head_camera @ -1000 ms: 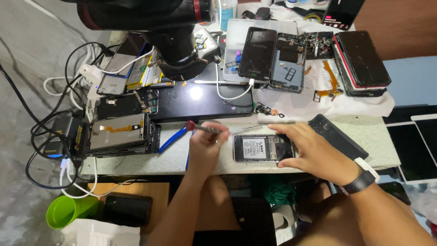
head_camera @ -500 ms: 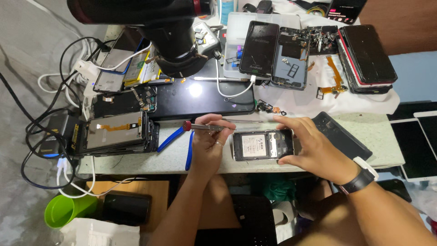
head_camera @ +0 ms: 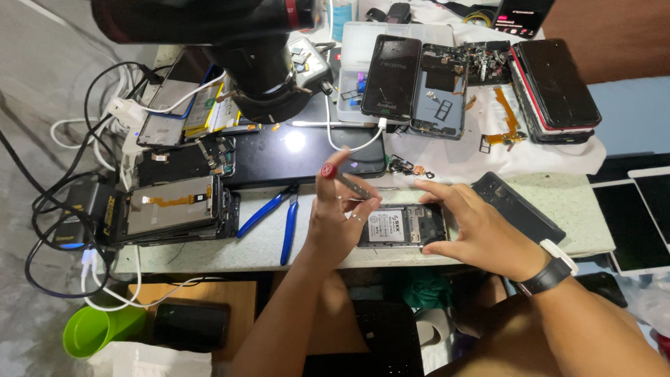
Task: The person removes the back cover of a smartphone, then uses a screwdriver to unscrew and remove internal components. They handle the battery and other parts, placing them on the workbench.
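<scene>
Opened phone (head_camera: 403,225), lower centre on worktop (head_camera: 558,209): right hand (head_camera: 481,234), fingers spread, pins it steady; left hand (head_camera: 338,223) pinches red-capped screwdriver (head_camera: 347,181), tip angled toward the phone.

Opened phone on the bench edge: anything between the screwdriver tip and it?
Nothing visible. The left hand holds the red-capped screwdriver right over the opened phone; the right hand steadies the phone's far end. The blue pliers lie off to the side.

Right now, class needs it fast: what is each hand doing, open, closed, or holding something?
Left hand: closed on a red-capped screwdriver.
Right hand: open, fingers spread, steadying the opened phone on the table.
</scene>
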